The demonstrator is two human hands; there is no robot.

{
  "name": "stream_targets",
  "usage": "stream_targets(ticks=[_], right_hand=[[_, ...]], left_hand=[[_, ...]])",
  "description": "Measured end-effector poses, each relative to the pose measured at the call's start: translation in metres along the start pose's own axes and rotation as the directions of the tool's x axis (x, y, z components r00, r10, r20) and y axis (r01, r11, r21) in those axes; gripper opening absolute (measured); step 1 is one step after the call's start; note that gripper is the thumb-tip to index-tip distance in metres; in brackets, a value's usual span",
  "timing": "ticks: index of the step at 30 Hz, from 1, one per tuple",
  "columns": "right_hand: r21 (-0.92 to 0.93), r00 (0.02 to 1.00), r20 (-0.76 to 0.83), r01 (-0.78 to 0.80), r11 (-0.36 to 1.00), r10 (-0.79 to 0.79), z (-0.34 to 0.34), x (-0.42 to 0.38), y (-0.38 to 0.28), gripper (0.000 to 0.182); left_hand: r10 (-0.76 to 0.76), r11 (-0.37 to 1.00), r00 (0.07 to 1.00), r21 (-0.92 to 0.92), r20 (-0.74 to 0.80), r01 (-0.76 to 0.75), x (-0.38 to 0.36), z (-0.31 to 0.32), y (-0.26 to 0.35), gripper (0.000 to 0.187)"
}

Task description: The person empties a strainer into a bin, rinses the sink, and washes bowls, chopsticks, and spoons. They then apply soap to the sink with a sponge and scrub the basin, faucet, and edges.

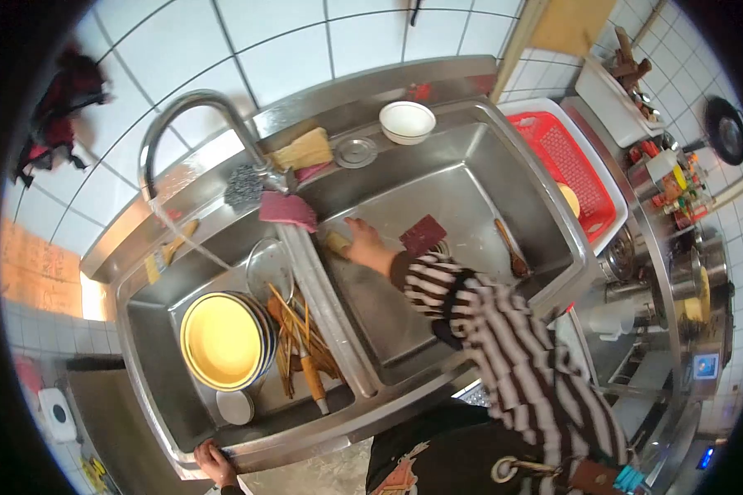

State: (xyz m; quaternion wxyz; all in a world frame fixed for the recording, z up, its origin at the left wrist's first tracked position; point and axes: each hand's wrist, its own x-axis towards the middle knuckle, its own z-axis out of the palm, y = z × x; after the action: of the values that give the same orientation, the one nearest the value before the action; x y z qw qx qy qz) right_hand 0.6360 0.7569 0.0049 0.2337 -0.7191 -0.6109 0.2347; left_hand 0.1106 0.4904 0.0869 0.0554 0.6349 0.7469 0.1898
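Note:
My right hand [368,247] reaches down into the right basin [396,318] of a steel sink, close to the middle divider. Its fingers are closed on a yellowish sponge [336,243] pressed near the basin's left wall. A dark red scouring pad [423,235] lies just right of that hand, partly over the drain. My left hand [215,464] grips the sink's front rim [305,452] at the lower left, fingers bent over the edge. A pink cloth [288,211] hangs over the back of the divider.
The left basin holds stacked yellow bowls [223,340], a glass lid [270,268] and wooden utensils [309,363]. Water runs from the tap [146,169]. A white bowl [407,122] stands on the back ledge. A wooden spoon [512,247] lies rightward; beyond is a red basket [565,161].

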Motion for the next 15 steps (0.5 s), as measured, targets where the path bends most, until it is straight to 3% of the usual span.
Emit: stream_targets(ticks=[1, 2, 4, 5, 6, 8, 9, 11, 13, 14, 15], right_hand=[[-0.087, 0.992, 0.044, -0.112, 0.99, 0.116, 0.001, -0.002, -0.008, 0.062], [-0.078, 0.991, 0.038, -0.124, 0.989, 0.127, 0.013, 0.001, -0.002, 0.062], [-0.345, 0.988, 0.148, 0.0, 0.939, 0.055, 0.036, 0.004, 0.01, 0.057], [-0.311, 0.985, 0.169, 0.079, 0.947, -0.027, 0.044, 0.006, 0.015, 0.045], [-0.308, 0.984, 0.18, 0.07, 0.949, -0.014, 0.048, 0.005, 0.027, 0.045], [-0.295, 0.927, 0.266, 0.341, 0.893, -0.266, 0.026, 0.003, 0.035, 0.033], [-0.355, 0.941, 0.23, 0.32, 0.879, -0.249, 0.008, 0.003, 0.04, 0.027], [-0.275, 0.95, 0.245, 0.261, 0.925, -0.195, -0.033, 0.009, 0.072, 0.027], [-0.517, 0.946, 0.321, 0.222, 0.827, -0.054, -0.084, -0.01, 0.094, 0.027], [-0.433, 0.928, 0.344, 0.293, 0.853, -0.144, -0.087, -0.019, 0.133, 0.025], [-0.344, 0.903, 0.359, 0.363, 0.866, -0.236, -0.089, -0.027, 0.169, 0.024]], left_hand=[[0.045, 0.999, 0.999, 0.007, -0.01, -0.045, 0.0, 0.003, -0.01, 0.022], [0.104, 0.993, 0.995, 0.05, -0.001, -0.104, 0.001, 0.004, -0.018, 0.023], [0.042, 0.999, 0.999, 0.008, -0.026, -0.042, 0.0, 0.006, -0.026, 0.023], [0.044, 0.999, 0.999, 0.015, -0.012, -0.044, 0.002, 0.006, -0.027, 0.023], [0.052, 0.998, 0.999, 0.02, 0.009, -0.052, 0.0, 0.004, -0.028, 0.023], [0.055, 0.998, 0.998, 0.024, 0.037, -0.056, -0.002, 0.001, -0.025, 0.023], [0.057, 0.998, 0.998, 0.004, 0.02, -0.057, -0.001, 0.001, -0.024, 0.023], [0.052, 0.998, 0.998, 0.019, 0.03, -0.053, 0.0, 0.003, -0.034, 0.024], [-0.002, 0.999, 0.999, -0.054, 0.042, 0.005, -0.002, 0.008, -0.046, 0.025], [-0.053, 0.991, 0.997, -0.121, 0.055, 0.059, -0.002, 0.009, -0.052, 0.026], [-0.017, 0.997, 0.998, -0.072, 0.059, 0.021, -0.002, 0.009, -0.057, 0.027]])
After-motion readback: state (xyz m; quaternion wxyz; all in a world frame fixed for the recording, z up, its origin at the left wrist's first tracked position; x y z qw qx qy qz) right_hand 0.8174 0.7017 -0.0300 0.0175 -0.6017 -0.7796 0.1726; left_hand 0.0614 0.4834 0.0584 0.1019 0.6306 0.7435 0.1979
